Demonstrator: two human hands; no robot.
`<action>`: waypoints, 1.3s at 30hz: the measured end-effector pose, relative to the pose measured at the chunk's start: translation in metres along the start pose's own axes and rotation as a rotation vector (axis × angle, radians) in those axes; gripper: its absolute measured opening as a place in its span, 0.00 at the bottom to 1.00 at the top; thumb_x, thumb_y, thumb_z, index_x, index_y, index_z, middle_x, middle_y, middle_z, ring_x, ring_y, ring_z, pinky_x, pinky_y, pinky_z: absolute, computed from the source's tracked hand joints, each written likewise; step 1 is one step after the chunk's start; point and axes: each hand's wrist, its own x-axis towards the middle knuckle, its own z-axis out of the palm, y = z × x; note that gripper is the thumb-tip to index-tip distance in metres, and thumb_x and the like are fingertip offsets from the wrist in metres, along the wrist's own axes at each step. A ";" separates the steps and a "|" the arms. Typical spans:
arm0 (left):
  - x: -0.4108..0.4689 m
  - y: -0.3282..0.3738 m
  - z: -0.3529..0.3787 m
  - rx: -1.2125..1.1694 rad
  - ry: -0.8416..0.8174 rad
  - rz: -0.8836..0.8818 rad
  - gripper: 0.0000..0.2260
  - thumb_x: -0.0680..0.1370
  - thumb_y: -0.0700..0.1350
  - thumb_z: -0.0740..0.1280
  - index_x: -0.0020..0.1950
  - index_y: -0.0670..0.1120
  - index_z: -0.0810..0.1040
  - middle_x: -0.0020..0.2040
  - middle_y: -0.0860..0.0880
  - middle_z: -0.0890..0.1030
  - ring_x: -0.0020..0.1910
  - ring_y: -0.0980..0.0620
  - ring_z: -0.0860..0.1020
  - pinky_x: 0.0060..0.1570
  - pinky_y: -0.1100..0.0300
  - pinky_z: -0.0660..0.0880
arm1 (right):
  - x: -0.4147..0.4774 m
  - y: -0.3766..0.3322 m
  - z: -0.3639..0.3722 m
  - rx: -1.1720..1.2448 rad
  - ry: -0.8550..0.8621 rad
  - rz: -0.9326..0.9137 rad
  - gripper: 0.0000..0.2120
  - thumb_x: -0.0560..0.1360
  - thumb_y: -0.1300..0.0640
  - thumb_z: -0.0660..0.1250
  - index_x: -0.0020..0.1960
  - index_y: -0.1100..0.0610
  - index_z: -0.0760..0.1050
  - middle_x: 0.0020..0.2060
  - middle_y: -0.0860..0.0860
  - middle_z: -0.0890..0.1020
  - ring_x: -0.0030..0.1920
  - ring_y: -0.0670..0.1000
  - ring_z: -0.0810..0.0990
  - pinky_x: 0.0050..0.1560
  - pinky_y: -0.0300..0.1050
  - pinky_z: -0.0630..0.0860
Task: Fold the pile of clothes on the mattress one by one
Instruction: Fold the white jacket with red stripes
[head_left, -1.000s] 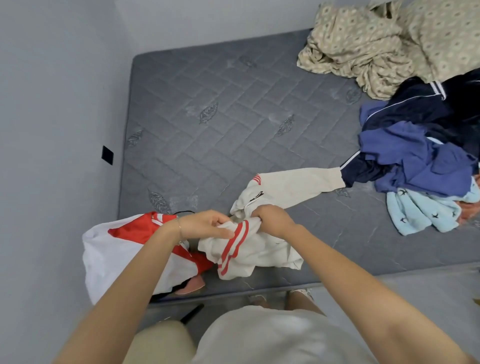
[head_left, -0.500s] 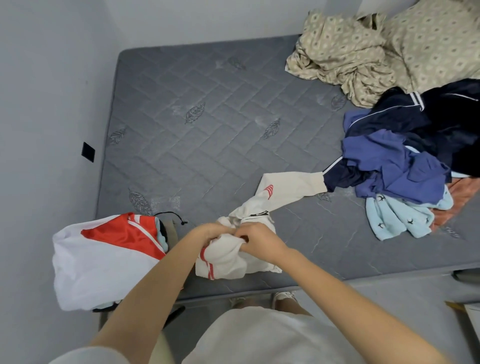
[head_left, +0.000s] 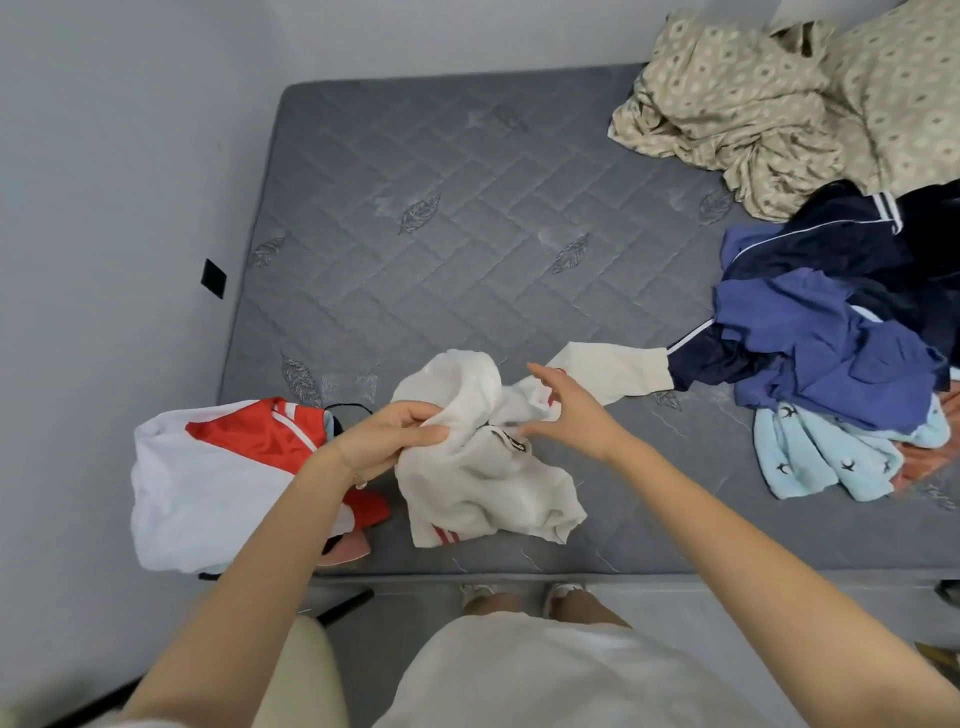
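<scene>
A crumpled cream garment with red stripes (head_left: 483, 467) lies near the front edge of the grey quilted mattress (head_left: 467, 234). One cream sleeve (head_left: 613, 369) stretches right toward the pile. My left hand (head_left: 395, 436) pinches a raised fold of this garment. My right hand (head_left: 566, 410) hovers just above it with fingers spread, holding nothing. The pile of unfolded clothes (head_left: 831, 343) sits at the right: dark navy, blue, and a light blue piece with small bird prints (head_left: 826, 457).
A white and red garment (head_left: 218, 478) lies at the mattress's front left corner, partly over the edge. A rumpled beige patterned sheet (head_left: 753, 114) fills the far right corner. A grey wall runs along the left. My feet stand on the floor by the front edge.
My right hand has let go of the cream garment and opened above it. My left hand has lifted a fold, and the bunched garment has spread wider on the mattress.
</scene>
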 end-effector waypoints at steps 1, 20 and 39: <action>-0.008 0.010 0.003 0.019 -0.015 0.033 0.19 0.62 0.53 0.81 0.48 0.44 0.85 0.48 0.47 0.84 0.47 0.53 0.82 0.46 0.61 0.79 | 0.004 -0.002 -0.004 -0.034 -0.048 -0.010 0.49 0.65 0.51 0.80 0.77 0.50 0.54 0.74 0.48 0.63 0.72 0.48 0.62 0.71 0.44 0.62; -0.032 0.062 0.016 0.000 0.381 0.484 0.10 0.74 0.43 0.66 0.52 0.46 0.84 0.49 0.50 0.84 0.49 0.54 0.81 0.49 0.62 0.77 | 0.018 -0.009 -0.023 -0.163 -0.069 0.200 0.22 0.71 0.36 0.68 0.51 0.54 0.75 0.46 0.46 0.79 0.46 0.48 0.77 0.38 0.39 0.69; -0.004 0.046 0.008 0.517 0.272 0.147 0.30 0.78 0.33 0.64 0.76 0.52 0.60 0.68 0.56 0.73 0.60 0.59 0.77 0.58 0.63 0.74 | -0.016 -0.028 -0.047 0.235 0.133 -0.065 0.21 0.74 0.51 0.71 0.28 0.55 0.66 0.27 0.47 0.64 0.31 0.46 0.63 0.33 0.40 0.59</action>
